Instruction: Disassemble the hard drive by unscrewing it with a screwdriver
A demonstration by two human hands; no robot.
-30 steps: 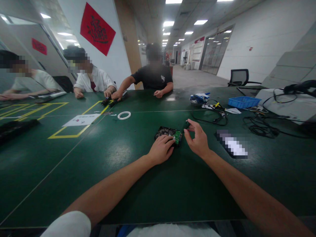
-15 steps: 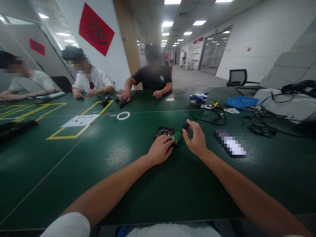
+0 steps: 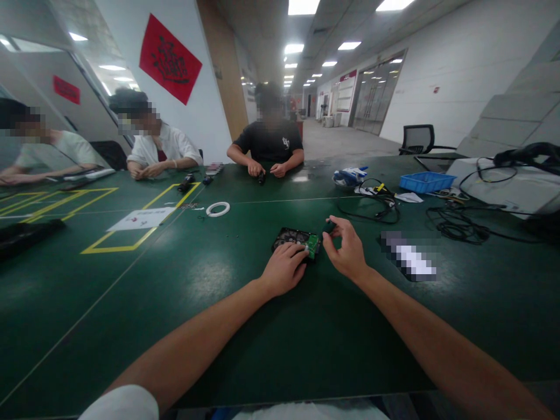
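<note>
A hard drive [image 3: 292, 235] lies on the green table, its green circuit board [image 3: 313, 245] facing up at the right end. My left hand [image 3: 285, 267] grips it from the near side, fingers over its top and the thumb by its near edge; the palm hides part of the casing. Just right of the board, my right hand [image 3: 346, 247] pinches a small black piece [image 3: 329, 226] between thumb and fingers. That piece is close to the drive's end; whether they touch I cannot tell, nor what kind of part it is.
A phone [image 3: 409, 256] lies right of my right hand. Beyond it are black cables [image 3: 464, 224], a blue tray [image 3: 426, 182] and a blue-white bundle [image 3: 349, 176]. A white ring [image 3: 217, 209] and a paper sheet [image 3: 140, 218] lie left. Across the table a person [image 3: 269, 140] handles a dark object.
Both my hands stay nearly in place; the black piece in my right fingers shows more clearly. The person opposite has drawn their hand with the dark object inward, in front of the chest.
</note>
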